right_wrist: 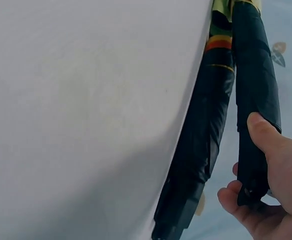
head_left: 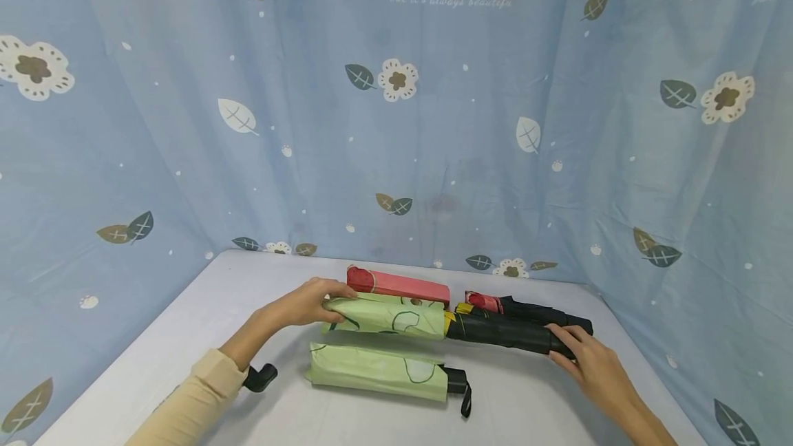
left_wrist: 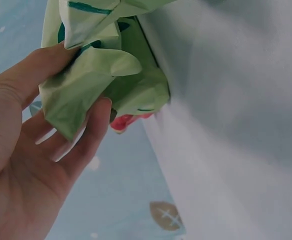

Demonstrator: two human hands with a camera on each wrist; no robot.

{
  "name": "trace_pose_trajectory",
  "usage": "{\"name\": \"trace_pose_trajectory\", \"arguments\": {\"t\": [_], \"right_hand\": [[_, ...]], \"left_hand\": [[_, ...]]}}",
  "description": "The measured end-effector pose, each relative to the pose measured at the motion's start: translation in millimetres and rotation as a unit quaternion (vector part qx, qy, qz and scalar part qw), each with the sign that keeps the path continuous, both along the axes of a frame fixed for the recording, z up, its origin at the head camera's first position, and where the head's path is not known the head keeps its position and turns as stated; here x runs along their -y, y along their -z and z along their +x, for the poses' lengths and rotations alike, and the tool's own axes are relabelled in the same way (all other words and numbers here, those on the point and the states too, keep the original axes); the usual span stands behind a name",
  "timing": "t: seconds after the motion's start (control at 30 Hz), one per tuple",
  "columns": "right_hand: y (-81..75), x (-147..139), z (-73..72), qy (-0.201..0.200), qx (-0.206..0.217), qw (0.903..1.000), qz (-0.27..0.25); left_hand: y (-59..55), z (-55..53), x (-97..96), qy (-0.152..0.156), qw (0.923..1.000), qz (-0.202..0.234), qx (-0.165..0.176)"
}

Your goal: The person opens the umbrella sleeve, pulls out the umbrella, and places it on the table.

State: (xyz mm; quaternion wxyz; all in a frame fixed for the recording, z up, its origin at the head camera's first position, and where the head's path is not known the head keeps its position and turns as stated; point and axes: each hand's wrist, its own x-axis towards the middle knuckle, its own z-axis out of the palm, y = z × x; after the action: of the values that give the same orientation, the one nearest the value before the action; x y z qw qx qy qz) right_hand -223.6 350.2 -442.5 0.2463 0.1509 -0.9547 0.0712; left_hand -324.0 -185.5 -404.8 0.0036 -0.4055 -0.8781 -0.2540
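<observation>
My left hand (head_left: 310,303) pinches the far-left end of a light green umbrella sleeve (head_left: 403,319); in the left wrist view thumb and fingers grip its loose folded fabric (left_wrist: 81,92). Out of the sleeve's right end runs a black folded umbrella (head_left: 502,332) with a yellow band. Its handle end is held by my right hand (head_left: 588,363), thumb on top and fingers beneath in the right wrist view, where the umbrella (right_wrist: 256,70) is raised. Nearer me lies another green-sleeved umbrella (head_left: 378,372) with a black handle and wrist strap.
Behind lie a red sleeve (head_left: 403,285) and a black umbrella (head_left: 539,312) with a red part. A black curved handle (head_left: 260,378) shows beside my left forearm. Everything rests on a white table (head_left: 526,405), with patterned blue curtains (head_left: 434,143) around it.
</observation>
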Motion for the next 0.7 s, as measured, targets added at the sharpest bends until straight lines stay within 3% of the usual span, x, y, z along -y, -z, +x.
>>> {"name": "trace_pose_trajectory", "arguments": {"t": [0.23, 0.43, 0.6, 0.7], "right_hand": [[1.1, -10, 5.7, 0.001, -0.014, 0.9998, 0.014], [4.2, -18, 7.1, 0.006, -0.007, 0.9998, 0.02], [6.0, -24, 6.7, 0.002, -0.007, 0.9998, 0.019], [6.6, -28, 5.7, 0.0, 0.014, 0.9998, 0.011]], "left_hand": [[0.8, 3.3, 2.8, -0.013, 0.9993, -0.03, -0.02], [2.3, 4.9, 4.7, -0.006, 0.9985, -0.038, -0.038], [2.2, 4.7, 2.7, -0.01, 0.9987, -0.044, -0.022], [2.9, 4.1, 1.0, -0.006, 0.9989, -0.045, -0.016]]}}
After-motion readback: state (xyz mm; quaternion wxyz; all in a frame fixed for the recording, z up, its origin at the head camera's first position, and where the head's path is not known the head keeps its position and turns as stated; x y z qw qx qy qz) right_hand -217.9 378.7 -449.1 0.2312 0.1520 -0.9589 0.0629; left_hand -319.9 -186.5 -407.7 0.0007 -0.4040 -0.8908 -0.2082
